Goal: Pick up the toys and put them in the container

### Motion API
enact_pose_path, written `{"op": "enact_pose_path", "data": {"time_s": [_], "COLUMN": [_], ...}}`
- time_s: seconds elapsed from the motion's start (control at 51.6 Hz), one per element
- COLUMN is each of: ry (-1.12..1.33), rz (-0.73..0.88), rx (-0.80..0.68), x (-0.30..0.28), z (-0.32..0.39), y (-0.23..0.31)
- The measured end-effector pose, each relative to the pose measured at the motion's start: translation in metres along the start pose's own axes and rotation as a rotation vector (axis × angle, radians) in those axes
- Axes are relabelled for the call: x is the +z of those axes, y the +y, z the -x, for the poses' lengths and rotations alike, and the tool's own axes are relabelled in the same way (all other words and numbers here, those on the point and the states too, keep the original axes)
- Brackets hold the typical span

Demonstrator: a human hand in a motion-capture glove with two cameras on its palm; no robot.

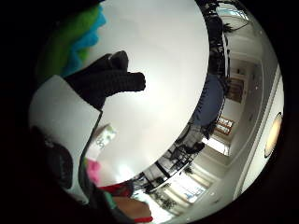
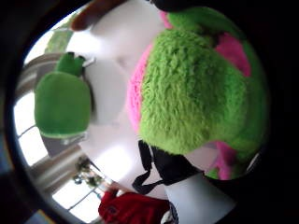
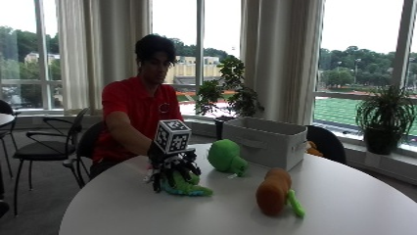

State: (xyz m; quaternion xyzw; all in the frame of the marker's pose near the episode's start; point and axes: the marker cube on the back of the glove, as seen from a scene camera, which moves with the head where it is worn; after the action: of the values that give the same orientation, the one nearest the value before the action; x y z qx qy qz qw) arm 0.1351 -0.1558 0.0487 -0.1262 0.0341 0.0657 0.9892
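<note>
Gloved hand grips green-pink plush on table; green toy, brown toy nearby; bin behind.

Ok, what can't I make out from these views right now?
- Container inside: outside view, its near wall hides whatever is in it.
- Green, pink and blue plush: outside view, the gloved hand covers most of it.
- Whether that plush is off the table: no view settles it.
- Brown toy: absent from both palm views.
</note>
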Motion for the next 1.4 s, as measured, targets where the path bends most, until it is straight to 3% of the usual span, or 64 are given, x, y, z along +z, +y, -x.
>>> {"op": "enact_pose_path", "data": {"time_s": [0.485,0.776,0.989,1.396], "ry": [0.054,-0.047,0.06,-0.064], "rz": [0.036,-0.209,-0.394,-0.508], "rx": [-0.063,0.011,0.042,0.005], "x": [0.008,0.01,0.001,-0.056], "z": [0.0,0.004,0.003,0.021], "y": [-0.021,-0.024,-0.028,-0.006]}}
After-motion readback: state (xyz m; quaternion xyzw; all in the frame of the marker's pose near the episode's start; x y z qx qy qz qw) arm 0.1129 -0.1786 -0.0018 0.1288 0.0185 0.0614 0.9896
